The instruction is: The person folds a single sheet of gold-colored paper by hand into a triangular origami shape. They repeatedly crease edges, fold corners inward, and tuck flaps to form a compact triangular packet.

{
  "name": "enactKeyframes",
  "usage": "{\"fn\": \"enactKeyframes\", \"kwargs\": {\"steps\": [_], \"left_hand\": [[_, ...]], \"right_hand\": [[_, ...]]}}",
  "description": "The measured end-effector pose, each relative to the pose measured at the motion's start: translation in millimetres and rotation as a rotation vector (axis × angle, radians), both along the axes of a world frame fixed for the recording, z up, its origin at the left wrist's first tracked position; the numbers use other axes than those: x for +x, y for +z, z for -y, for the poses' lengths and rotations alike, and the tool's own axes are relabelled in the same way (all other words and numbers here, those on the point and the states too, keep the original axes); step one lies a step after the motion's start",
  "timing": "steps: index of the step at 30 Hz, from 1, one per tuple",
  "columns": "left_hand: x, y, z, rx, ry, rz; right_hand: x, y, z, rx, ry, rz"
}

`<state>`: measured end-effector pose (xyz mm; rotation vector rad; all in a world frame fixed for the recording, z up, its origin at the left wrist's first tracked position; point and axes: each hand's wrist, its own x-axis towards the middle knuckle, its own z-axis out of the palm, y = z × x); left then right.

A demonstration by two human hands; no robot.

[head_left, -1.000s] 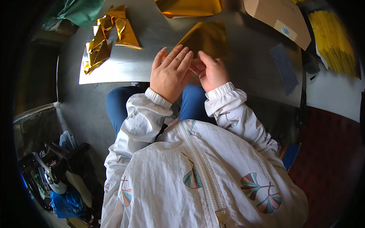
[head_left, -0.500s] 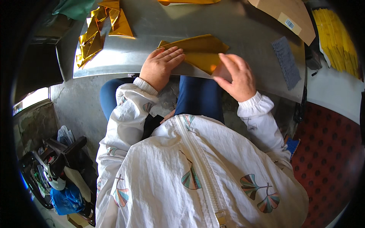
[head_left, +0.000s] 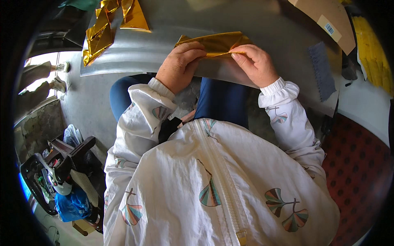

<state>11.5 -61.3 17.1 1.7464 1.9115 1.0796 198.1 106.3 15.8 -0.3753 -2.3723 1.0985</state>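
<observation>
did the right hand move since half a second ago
Yes. The right hand has come in leftward along the table's near edge, from the gold foil sheet's right end to its middle, closer to the left hand.

Gold foil sheet (head_left: 213, 43): glossy, metallic, creased; worktop (head_left: 172, 49): smooth grey sheet metal, dull sheen; jacket (head_left: 213, 184): white, matt, crinkled cloth; cardboard piece (head_left: 324, 20): matt brown.

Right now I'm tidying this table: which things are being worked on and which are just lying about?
In use:
gold foil sheet
left hand
right hand

Lying about:
gold foil pieces
cardboard piece
grey cloth
yellow stack
</observation>
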Motion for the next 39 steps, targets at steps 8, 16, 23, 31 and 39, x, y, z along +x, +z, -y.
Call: {"fn": "enactKeyframes", "kwargs": {"steps": [8, 16, 23, 31, 39], "left_hand": [[3.5, -6.9, 2.4, 0.025, 0.028, -0.048], [6.8, -11.3, 0.6, 0.074, 0.060, -0.105], [12.5, -13.8, 2.0, 0.096, 0.065, -0.136], [14.4, -15.6, 0.7, 0.121, 0.078, -0.144], [13.1, -14.0, 1.1, 0.132, 0.060, -0.168]], "right_hand": [[-12.8, 4.1, -11.4, -0.047, -0.050, 0.215], [-31.9, 4.5, -20.0, 0.012, -0.038, 0.272], [-40.9, 2.6, -24.9, 0.234, -0.024, 0.320], [-42.3, -2.9, -25.6, 0.331, -0.015, 0.230], [-45.6, -2.9, -25.8, 0.494, 0.002, 0.246]]}}
